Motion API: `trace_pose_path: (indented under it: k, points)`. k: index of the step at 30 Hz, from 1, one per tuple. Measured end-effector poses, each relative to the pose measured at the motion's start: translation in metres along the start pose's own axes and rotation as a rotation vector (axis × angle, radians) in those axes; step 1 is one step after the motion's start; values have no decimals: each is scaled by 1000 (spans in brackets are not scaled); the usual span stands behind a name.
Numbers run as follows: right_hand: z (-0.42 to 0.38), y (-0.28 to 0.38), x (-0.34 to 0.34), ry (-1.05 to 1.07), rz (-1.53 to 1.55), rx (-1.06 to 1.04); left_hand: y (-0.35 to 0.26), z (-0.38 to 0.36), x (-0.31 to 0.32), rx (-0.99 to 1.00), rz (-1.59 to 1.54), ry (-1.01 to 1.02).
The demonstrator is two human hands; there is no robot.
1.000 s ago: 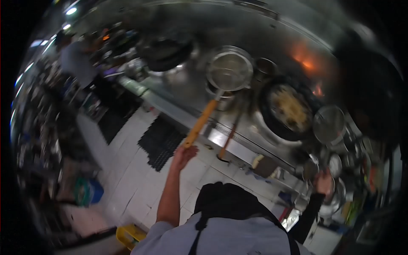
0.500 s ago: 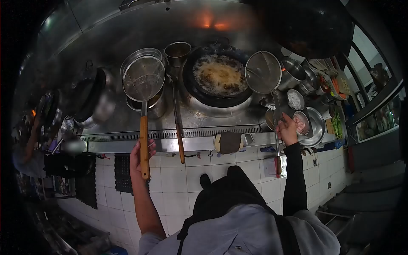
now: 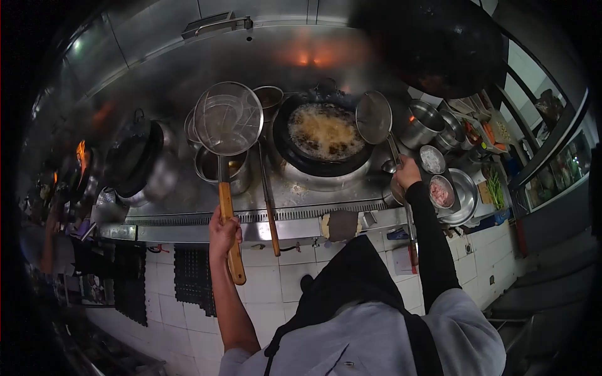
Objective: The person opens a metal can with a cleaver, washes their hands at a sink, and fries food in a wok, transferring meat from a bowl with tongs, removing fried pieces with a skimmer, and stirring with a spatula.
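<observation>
Metal mesh fills the round head of the left strainer (image 3: pixel 228 119), held just left of the dark wok (image 3: pixel 307 165), the landmark for every place given. Its long axis runs away from the person (image 3: pixel 357 344), the head pointing toward the back panel (image 3: pixel 244 59) with a slight lean left, and the butt of the wooden handle (image 3: pixel 234 260) nearest the body. Fingers of the left hand (image 3: pixel 224 235) curl round this handle. Right of the wok, the right hand (image 3: pixel 407 172) appears to fold its fingers about the grip of the right strainer (image 3: pixel 374 117); their exact placement cannot be told. That head overlaps the wok's right rim in view; whether the two touch is unclear. Compared with half a second ago, the left strainer stands closer to the wok and the right one shows a narrower face, so both tools now flank the vessel on which the work appears to centre. Golden food (image 3: pixel 326 130) lies in frothing liquid (image 3: pixel 300 120) inside the wok. Farther out, a metal pot (image 3: pixel 240 182) stands left of the wok, a wooden-handled utensil (image 3: pixel 272 229) lies between pot and wok, a cloth (image 3: pixel 342 225) lies in front of the wok, and a bowl of pink pieces (image 3: pixel 443 207) sits to its right.
</observation>
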State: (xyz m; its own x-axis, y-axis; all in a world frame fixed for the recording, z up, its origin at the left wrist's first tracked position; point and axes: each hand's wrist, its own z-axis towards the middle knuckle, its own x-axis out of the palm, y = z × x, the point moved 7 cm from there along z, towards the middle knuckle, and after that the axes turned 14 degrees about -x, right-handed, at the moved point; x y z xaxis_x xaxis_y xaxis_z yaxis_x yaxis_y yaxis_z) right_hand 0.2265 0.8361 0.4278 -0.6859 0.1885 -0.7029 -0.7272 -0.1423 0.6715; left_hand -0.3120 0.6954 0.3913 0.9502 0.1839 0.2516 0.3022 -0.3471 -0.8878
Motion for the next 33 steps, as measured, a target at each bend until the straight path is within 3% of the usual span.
trace_pose_path:
  k: [2,6,8,9,11,14,18,20,22,24,28,31,33]
  points:
    - [21,-8,5,-34,-250,-129,-13,-5,21,36,65,12]
    - [27,38,1,-28,-408,-181,-22,10,57,37,213,-46]
    - [27,33,5,111,-146,174,-23,26,76,68,256,-36]
    - [28,27,7,115,-141,173,-24,32,85,86,304,-19]
    - [34,21,5,62,-330,-55,-31,40,100,106,344,-17]
    - [31,2,3,-73,-331,-162,-30,54,110,82,404,14]
    - [42,-5,2,-89,-352,-233,-40,77,119,326,721,-148]
    - [48,-19,18,169,-211,-35,-50,77,134,436,825,-237]
    - [46,-9,23,202,-52,17,-45,88,154,310,943,-286]
    - [46,-19,41,338,201,156,-43,90,172,310,969,-328]
    - [49,-13,49,542,293,135,-30,103,203,302,1028,-262]
    - [48,-30,64,677,404,149,-13,103,218,185,989,-191]
    - [45,-27,58,683,453,153,-21,92,227,310,1012,-254]
